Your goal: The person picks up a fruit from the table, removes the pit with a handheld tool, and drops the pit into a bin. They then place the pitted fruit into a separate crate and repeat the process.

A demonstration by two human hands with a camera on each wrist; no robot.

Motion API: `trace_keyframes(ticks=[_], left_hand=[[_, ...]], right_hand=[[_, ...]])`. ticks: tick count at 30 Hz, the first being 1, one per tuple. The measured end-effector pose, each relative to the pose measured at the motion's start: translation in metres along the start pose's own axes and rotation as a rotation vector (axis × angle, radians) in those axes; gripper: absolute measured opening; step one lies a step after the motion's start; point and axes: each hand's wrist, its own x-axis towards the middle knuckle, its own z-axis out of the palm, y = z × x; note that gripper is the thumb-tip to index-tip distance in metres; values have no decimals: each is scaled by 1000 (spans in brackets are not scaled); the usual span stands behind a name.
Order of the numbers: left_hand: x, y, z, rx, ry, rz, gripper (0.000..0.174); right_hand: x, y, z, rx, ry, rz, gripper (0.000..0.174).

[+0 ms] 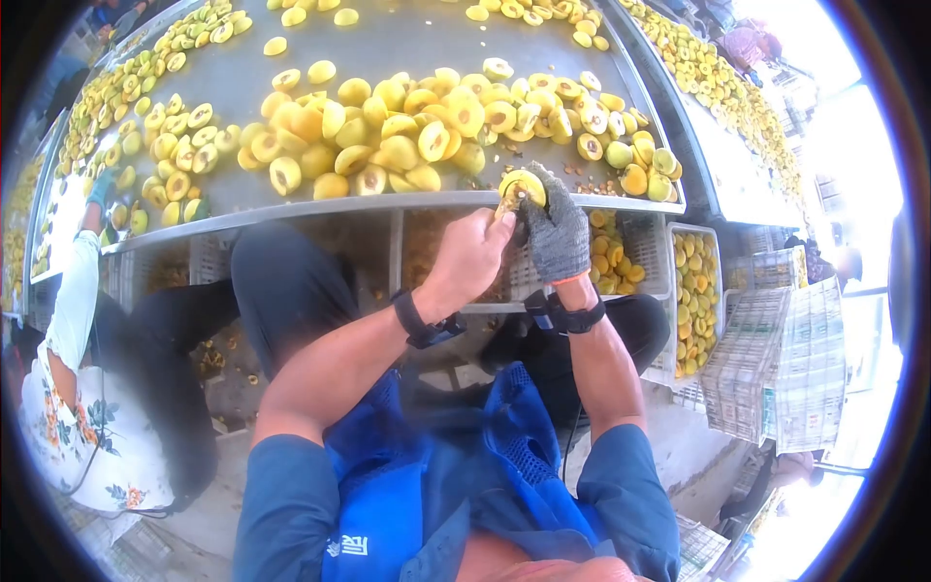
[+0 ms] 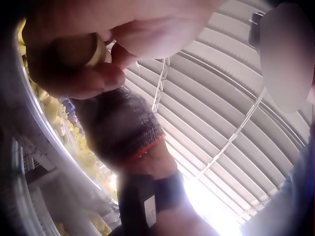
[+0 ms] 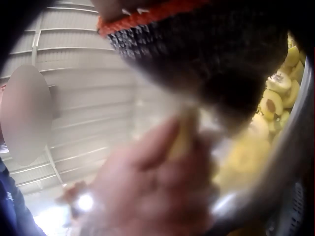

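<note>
In the head view the bare left hand [image 1: 467, 254] pinches a cut yellow fruit [image 1: 524, 182] at its lower left, above the table's near edge. The right hand [image 1: 558, 233], in a grey knitted glove with an orange cuff, curls round the fruit's right side. Both hands meet at the fruit, whose middle looks brown; whether a small tool is there, I cannot tell. The left wrist view shows bare fingers [image 2: 93, 81] curled round a rounded piece, with the glove [image 2: 123, 123] just below. A blurred yellow piece [image 3: 183, 140] lies between bare fingers in the right wrist view.
Cut yellow fruit [image 1: 398, 121] is heaped on the metal table [image 1: 330, 206], with small brown bits near its right part. Fruit-filled crates [image 1: 669, 291] stand below and right. Stacked crates [image 1: 776, 364] are farther right. Another person's gloved hand [image 1: 100, 189] reaches over the table at left.
</note>
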Motion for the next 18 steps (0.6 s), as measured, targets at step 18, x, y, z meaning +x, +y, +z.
trace_keyframes(ticks=[18], left_hand=[[-5,13,12,-169,-134,-176,41]], right_hand=[[-1,-2,-12,43,28,49,41]])
